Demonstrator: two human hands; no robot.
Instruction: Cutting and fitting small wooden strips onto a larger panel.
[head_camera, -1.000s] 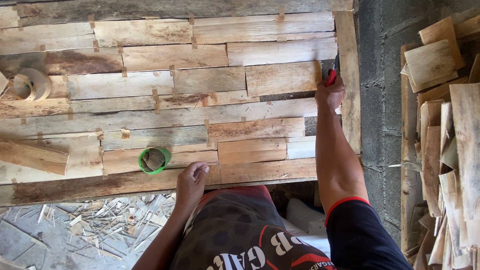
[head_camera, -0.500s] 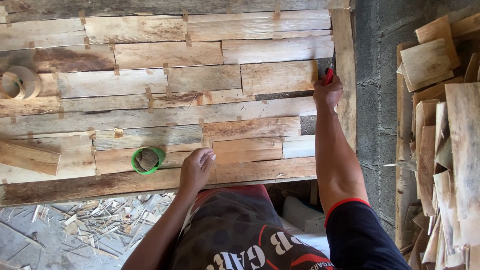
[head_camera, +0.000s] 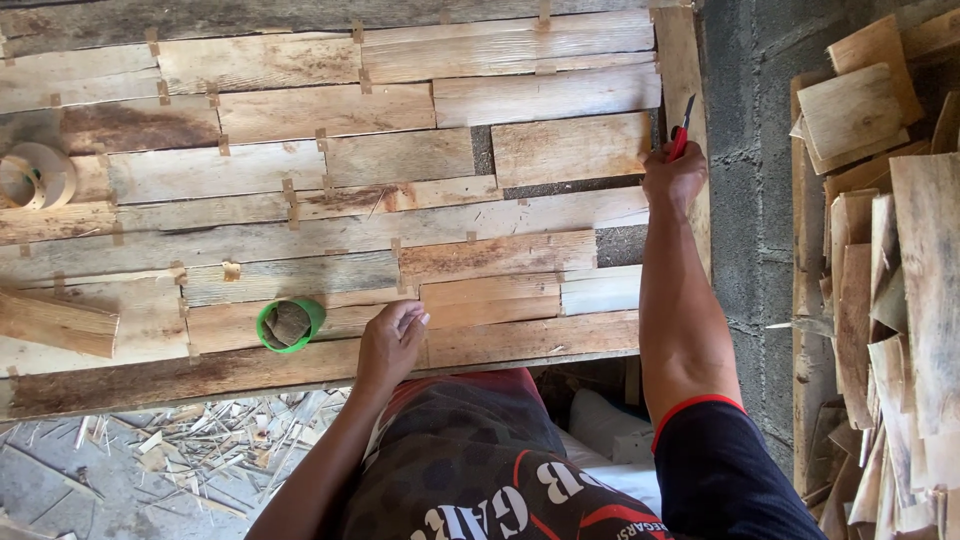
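Right hand (head_camera: 672, 178) reaches far forward, arm straight, grip closed; left hand (head_camera: 390, 340) rests near, fingers loosely curled

I see a red-handled cutter (head_camera: 683, 128) gripped upright in the right hand (head_camera: 673, 176), blade pointing toward the far edge of the bench (head_camera: 200, 372), close to its right edge. The blade sits beside a pale rectangular veneer piece (head_camera: 570, 148) laid flat among the taped strips. Near the front edge, a green tape ring (head_camera: 289, 325) lies flat, just beside the fingertips of the left hand (head_camera: 392, 340), which rests on the wood.
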